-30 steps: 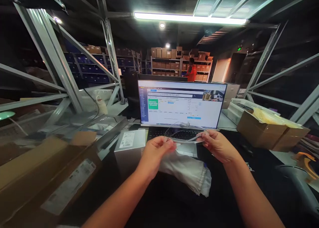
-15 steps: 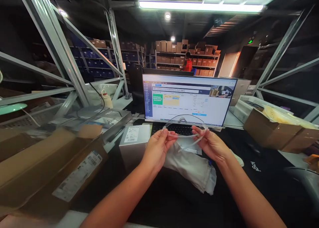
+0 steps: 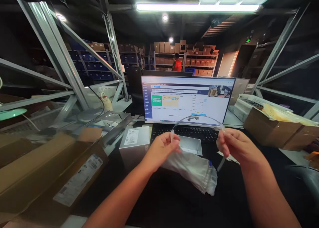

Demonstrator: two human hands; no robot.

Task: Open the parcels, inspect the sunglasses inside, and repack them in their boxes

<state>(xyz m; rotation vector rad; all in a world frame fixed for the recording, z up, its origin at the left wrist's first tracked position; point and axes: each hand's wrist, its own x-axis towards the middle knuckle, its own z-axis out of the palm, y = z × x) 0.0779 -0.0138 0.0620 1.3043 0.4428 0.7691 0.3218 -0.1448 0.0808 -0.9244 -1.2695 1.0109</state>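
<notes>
A pair of clear glasses (image 3: 209, 117) is held up before the monitor, its curved front edge and dark nose piece facing away. My left hand (image 3: 164, 147) is closed around the left arm of the glasses, thumb against fingers. On the other side, my right hand (image 3: 234, 145) pinches the right arm, whose clear tip sticks out below the fingers. Under my hands lies a whitish drawstring pouch (image 3: 190, 170) with a blue bead, in clear plastic. Behind it is an open grey box (image 3: 190, 144). Left of the pouch stands a silver carton (image 3: 134, 138) with a printed label.
A monitor (image 3: 186, 100) and black keyboard (image 3: 159, 131) stand ahead. Large cardboard boxes (image 3: 32, 165) fill the left side; another carton (image 3: 271, 126) with yellowish packets is at right. Metal posts flank the desk. A person in a red vest (image 3: 177, 65) is by the far shelves.
My hands have moved apart, the right one shifting right, and the arms of the glasses are spread wider. The far person appears further left.
</notes>
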